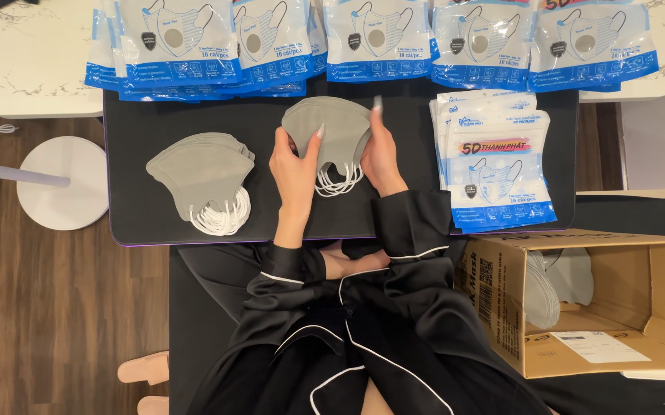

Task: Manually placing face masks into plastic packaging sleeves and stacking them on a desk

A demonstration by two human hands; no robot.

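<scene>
I've got a stack of grey masks pinched between both hands, mid-desk, its long axis running left to right. My left hand grips the left edge, my right hand the right edge, white ear loops dangling toward me. Another grey pile lies to the left on the black desk. Blue-and-white pouches sit right; more line the far edge. Cardboard box near right.
</scene>
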